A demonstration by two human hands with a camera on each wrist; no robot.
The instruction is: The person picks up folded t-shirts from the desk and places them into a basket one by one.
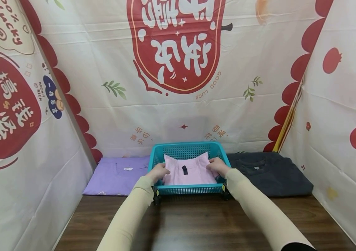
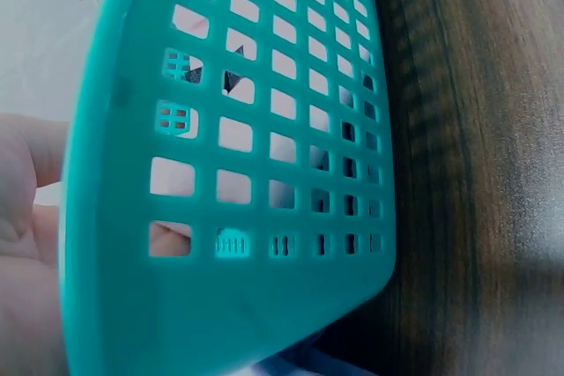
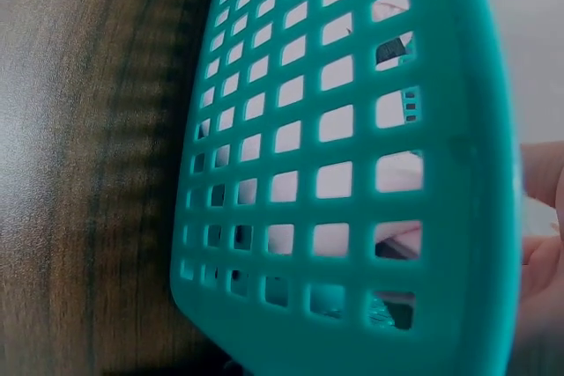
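Observation:
A folded pink shirt (image 1: pixel 195 173) with a dark neck label lies inside a turquoise plastic basket (image 1: pixel 190 190). My left hand (image 1: pixel 158 172) reaches over the basket's near left side and pinches the shirt's left edge, thumb on top. On the opposite side my right hand (image 1: pixel 218 166) grips the shirt's right edge near its raised corner. Both upper corners of the shirt stand up a little above its middle. In the wrist views the perforated basket wall (image 2: pixel 115 305) hides most of each hand, and pink cloth shows through the holes.
A folded purple shirt (image 1: pixel 115 177) lies left of the basket, and a folded dark grey shirt (image 1: pixel 272 176) lies to its right. All rest on a brown wood-grain table (image 1: pixel 193 226). Printed white cloth (image 1: pixel 102 122) hangs behind and at both sides.

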